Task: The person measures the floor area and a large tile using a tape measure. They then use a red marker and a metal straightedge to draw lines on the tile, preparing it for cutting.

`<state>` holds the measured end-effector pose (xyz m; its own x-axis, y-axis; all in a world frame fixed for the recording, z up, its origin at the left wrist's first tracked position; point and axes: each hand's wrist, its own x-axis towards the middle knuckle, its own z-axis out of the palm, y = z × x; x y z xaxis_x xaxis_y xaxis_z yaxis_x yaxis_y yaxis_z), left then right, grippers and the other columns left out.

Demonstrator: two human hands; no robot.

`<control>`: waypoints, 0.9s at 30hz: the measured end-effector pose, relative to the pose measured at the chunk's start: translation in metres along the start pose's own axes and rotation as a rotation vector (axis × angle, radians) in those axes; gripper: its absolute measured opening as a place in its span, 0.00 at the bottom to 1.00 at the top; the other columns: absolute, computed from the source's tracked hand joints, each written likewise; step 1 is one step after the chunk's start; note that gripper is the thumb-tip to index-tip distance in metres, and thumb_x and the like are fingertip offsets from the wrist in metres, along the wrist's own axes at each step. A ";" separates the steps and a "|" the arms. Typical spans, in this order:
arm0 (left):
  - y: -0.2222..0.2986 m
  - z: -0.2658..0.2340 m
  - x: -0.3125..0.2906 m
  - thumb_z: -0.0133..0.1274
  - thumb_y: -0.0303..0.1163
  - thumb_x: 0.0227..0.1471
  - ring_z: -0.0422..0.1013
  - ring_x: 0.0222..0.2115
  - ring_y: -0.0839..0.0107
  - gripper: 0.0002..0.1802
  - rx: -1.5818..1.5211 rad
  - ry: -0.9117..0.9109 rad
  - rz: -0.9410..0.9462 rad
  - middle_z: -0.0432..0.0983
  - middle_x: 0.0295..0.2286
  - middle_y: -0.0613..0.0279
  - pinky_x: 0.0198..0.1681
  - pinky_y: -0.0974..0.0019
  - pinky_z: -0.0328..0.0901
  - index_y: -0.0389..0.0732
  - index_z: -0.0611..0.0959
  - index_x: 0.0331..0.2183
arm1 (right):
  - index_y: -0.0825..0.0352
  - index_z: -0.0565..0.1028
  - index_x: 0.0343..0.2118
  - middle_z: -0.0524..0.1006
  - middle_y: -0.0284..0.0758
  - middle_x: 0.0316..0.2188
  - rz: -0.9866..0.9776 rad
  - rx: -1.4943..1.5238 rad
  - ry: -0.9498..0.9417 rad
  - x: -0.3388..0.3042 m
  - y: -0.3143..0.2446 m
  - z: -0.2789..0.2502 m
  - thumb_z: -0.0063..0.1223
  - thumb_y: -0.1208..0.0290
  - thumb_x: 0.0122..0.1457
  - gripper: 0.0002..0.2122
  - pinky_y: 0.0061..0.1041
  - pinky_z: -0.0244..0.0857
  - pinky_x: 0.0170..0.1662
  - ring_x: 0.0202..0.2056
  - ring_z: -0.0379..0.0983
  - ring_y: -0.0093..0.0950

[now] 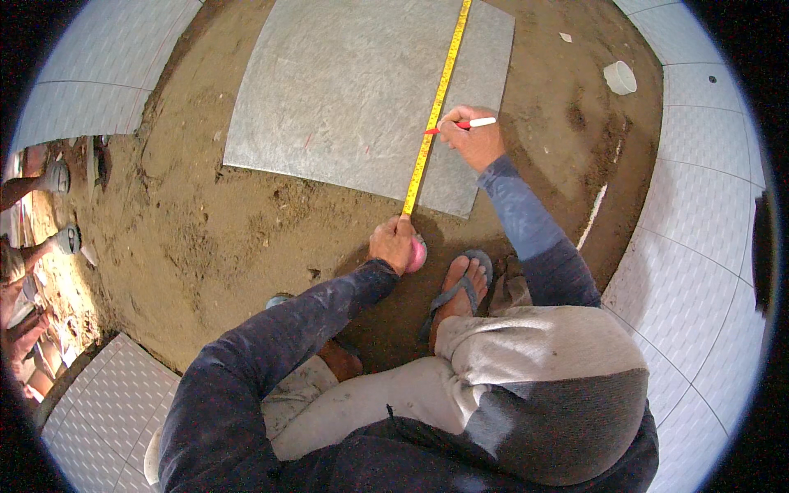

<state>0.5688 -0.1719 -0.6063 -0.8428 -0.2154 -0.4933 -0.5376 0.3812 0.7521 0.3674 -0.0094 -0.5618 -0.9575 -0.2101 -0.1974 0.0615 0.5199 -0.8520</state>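
A large grey tile (345, 90) lies on brown sandy ground ahead of me. Across its right part runs a yellow tape measure blade (448, 62), pulled out away from me past the upper edge of the view. My left hand (392, 244) is closed around the tape's pink case (417, 254), just off the tile's near edge. My right hand (472, 135) rests over the tile beside the blade, pinching a red and white marker (464, 126) whose red end touches or nearly touches the tape. Short faint red marks (367, 149) show on the tile left of the tape.
White patterned tiles (690, 197) border the sand at the right, with more at the upper left and lower left. A white cup (620, 77) lies on the sand at the upper right. At the far left, another person's sandalled feet (64, 238) stand near debris. My sandalled foot (464, 283) is close below the tape.
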 end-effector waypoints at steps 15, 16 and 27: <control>-0.001 0.003 0.001 0.44 0.44 0.59 0.69 0.20 0.68 0.23 -0.143 -0.111 -0.110 0.72 0.15 0.60 0.26 0.60 0.63 0.35 0.80 0.24 | 0.65 0.78 0.25 0.77 0.36 0.19 -0.074 -0.264 0.115 -0.007 -0.007 0.002 0.57 0.67 0.50 0.07 0.30 0.66 0.28 0.22 0.74 0.26; -0.003 0.003 0.001 0.44 0.45 0.59 0.70 0.20 0.67 0.23 -0.123 -0.103 -0.085 0.72 0.16 0.58 0.26 0.60 0.63 0.35 0.80 0.25 | 0.65 0.78 0.25 0.77 0.36 0.19 -0.060 -0.252 0.115 -0.007 -0.009 0.003 0.57 0.67 0.50 0.07 0.30 0.66 0.28 0.22 0.74 0.26; 0.009 -0.001 0.001 0.41 0.48 0.59 0.74 0.25 0.47 0.27 -0.012 -0.069 -0.036 0.76 0.21 0.44 0.32 0.50 0.65 0.35 0.81 0.26 | 0.69 0.78 0.27 0.78 0.33 0.20 0.060 0.181 0.143 -0.040 -0.014 -0.022 0.56 0.72 0.54 0.06 0.20 0.65 0.24 0.20 0.71 0.18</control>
<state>0.5632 -0.1701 -0.5996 -0.8195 -0.1658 -0.5486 -0.5678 0.3639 0.7383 0.3991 0.0096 -0.5313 -0.9800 -0.0574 -0.1905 0.1565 0.3685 -0.9164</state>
